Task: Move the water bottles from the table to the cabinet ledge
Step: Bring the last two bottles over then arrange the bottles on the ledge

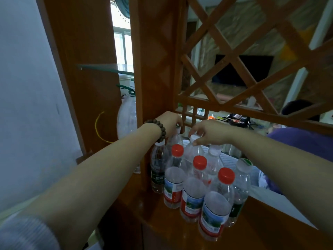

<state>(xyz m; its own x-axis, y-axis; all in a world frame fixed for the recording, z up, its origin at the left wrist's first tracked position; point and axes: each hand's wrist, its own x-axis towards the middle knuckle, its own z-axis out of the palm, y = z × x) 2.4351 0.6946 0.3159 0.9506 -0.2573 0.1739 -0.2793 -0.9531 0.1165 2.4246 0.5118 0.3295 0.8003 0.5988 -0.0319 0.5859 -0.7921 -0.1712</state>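
Left hand (168, 121): fingers curled down over the top of a clear bottle (175, 139) at the 12 o'clock end of the cluster; cap mostly hidden under the palm, so exact contact not readable. Beaded bracelet (158, 128) on that wrist.

Right hand (209, 131): thumb and fingers (197, 141) pinched round the white cap (194, 137) of a second clear bottle (192, 152), just at 3 o'clock of the first.

Count on the cabinet ledge (137, 210): eight bottles visible, all upright, packed touching or nearly so.
- Red caps: three, in a diagonal running from 11 to 5 o'clock, nearest one (215, 204) at the ledge's front edge.
- White caps: four, incl. the pinched one; one with a dark label (158, 170) at 9 o'clock against the wooden post (153, 69); another (214, 159) at 2 o'clock of the middle red cap.
- Green-and-white cap: one (240, 188) at 3 o'clock of the cluster.

Pose: both forearms extended forward, converging toward 12 o'clock; palms down, wrists slightly dropped. Left forearm enters from 8 o'clock, right from 4 o'clock.

Behind, at 1 o'clock: wooden lattice screen (243, 69).
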